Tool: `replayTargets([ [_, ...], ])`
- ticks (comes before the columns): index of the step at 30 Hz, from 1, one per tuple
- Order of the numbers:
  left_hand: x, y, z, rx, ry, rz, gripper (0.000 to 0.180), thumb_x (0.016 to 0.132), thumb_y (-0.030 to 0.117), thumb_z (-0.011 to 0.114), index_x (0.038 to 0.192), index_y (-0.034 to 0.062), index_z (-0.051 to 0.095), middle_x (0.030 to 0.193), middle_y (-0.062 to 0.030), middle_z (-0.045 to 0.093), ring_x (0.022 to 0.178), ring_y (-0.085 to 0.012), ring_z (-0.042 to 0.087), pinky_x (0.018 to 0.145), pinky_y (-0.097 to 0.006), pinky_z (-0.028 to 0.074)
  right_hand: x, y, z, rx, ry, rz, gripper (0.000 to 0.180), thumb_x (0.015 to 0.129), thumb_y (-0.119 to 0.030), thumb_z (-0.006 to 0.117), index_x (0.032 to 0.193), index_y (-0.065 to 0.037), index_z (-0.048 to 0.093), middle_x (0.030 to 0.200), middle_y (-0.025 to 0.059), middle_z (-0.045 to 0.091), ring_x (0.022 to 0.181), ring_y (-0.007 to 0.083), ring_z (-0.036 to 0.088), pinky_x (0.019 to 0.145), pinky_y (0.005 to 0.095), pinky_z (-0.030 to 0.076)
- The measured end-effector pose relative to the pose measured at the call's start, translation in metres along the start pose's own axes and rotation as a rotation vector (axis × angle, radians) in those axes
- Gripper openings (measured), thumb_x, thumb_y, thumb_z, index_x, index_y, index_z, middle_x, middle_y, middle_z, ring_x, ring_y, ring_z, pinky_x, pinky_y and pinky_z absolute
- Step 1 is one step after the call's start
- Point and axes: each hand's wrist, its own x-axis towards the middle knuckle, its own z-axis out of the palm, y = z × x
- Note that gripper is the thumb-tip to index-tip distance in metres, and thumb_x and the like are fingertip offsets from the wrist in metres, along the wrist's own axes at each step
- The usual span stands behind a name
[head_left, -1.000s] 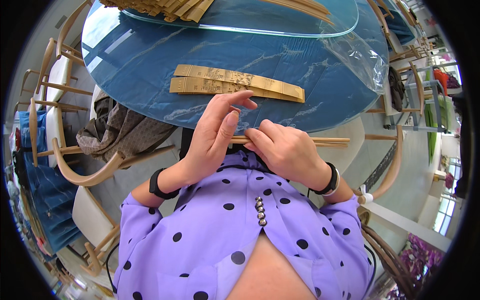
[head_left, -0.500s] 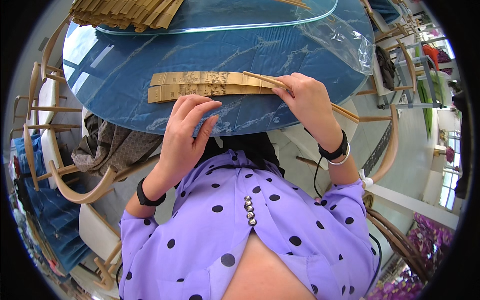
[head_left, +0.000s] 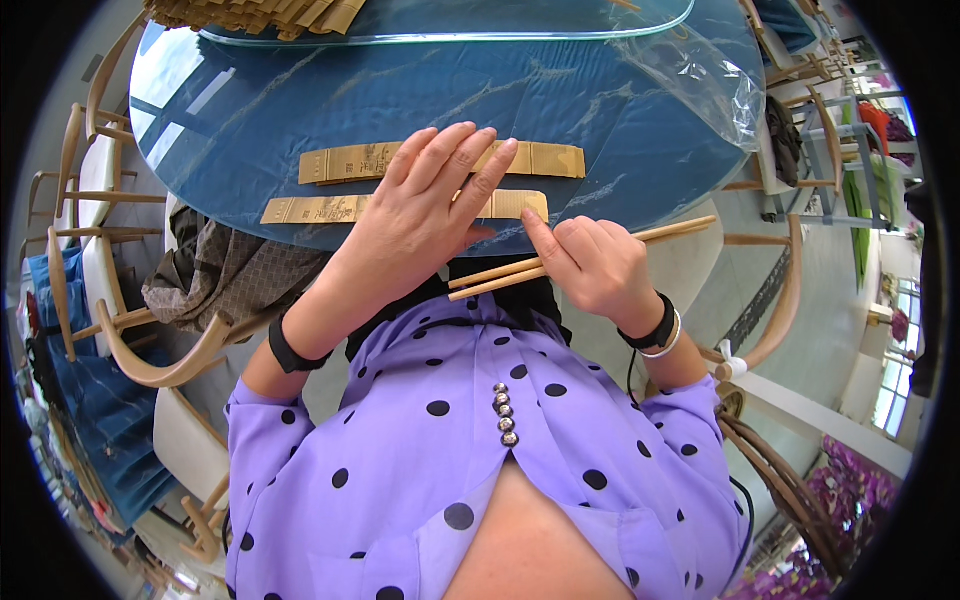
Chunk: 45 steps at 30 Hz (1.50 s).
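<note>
"One rounded, blue, marble-patterned table (head_left: 440,100) bears what?"

"A slim, brown paper far strip (head_left: 552,161) and, by the near edge, a matching near strip (head_left: 325,208)."

"How does that near one handle?"

"Light, bendable, easily creased, I'd guess; best pinched at its right end. The straight, pale wooden chopsticks (head_left: 500,273), nearer, look stiffer."

"The hands?"

"Left hand (head_left: 435,190): flat open over both strips, contact unclear, seemingly holding nothing. Right hand (head_left: 597,265): closed round the chopsticks, index finger out on that right end."
</note>
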Motion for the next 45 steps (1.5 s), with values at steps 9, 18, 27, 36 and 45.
replayTargets([
  [9, 0.005, -0.001, 0.007, 0.092, 0.058, 0.18, 0.045, 0.085, 0.013, 0.064, 0.128, -0.0022, 0.059, 0.095, -0.006, 0.056, 0.088, -0.0203, 0.057, 0.082, -0.035, 0.05, 0.009, -0.006, -0.035, 0.81, -0.028, 0.944, 0.021, 0.094, -0.012, 0.073, 0.111, 0.001, 0.069, 0.093, 0.0098, 0.069, 0.076, 0.016, 0.068, 0.064, 0.0265, 0.053],
  [18, 0.003, 0.005, 0.008, -0.239, 0.036, 0.149, 0.06, 0.087, 0.037, 0.07, 0.132, 0.0004, 0.055, 0.09, -0.0056, 0.05, 0.083, -0.0203, 0.055, 0.073, -0.034, 0.048, 0.007, -0.001, -0.013, 1.586, -0.191, 1.057, 0.022, 0.098, -0.014, 0.07, 0.104, 0.007, 0.073, 0.084, 0.0051, 0.072, 0.077, 0.0067, 0.063, 0.071, 0.0236, 0.052],
  [27, -0.003, 0.005, 0.018, -0.234, 0.035, 0.188, 0.055, 0.083, 0.046, 0.071, 0.116, 0.0043, 0.057, 0.092, -0.0051, 0.051, 0.084, -0.0203, 0.057, 0.073, -0.034, 0.048, 0.012, 0.012, -0.018, 1.728, -0.406, 1.139, 0.022, 0.095, -0.015, 0.072, 0.103, 0.006, 0.075, 0.086, 0.006, 0.074, 0.078, 0.0059, 0.064, 0.07, 0.0206, 0.049],
  [36, -0.002, 0.003, 0.014, -0.29, -0.045, 0.197, 0.051, 0.082, 0.045, 0.072, 0.109, 0.0059, 0.055, 0.09, -0.0043, 0.049, 0.08, -0.0184, 0.055, 0.07, -0.032, 0.047, 0.009, 0.004, -0.002, 1.844, -0.29, 1.116, 0.018, 0.094, -0.012, 0.074, 0.102, 0.004, 0.073, 0.09, 0.004, 0.072, 0.078, 0.0056, 0.063, 0.071, 0.0205, 0.05],
  [45, -0.001, 0.002, 0.019, -0.215, 0.046, 0.203, 0.04, 0.086, 0.04, 0.071, 0.098, 0.0065, 0.053, 0.087, -0.0042, 0.047, 0.079, -0.0186, 0.053, 0.069, -0.032, 0.047, 0.01, 0.003, 0.001, 1.548, -0.281, 1.109, 0.018, 0.093, -0.008, 0.074, 0.107, 0.004, 0.069, 0.091, 0.0021, 0.07, 0.076, 0.0024, 0.058, 0.066, 0.018, 0.045],
])
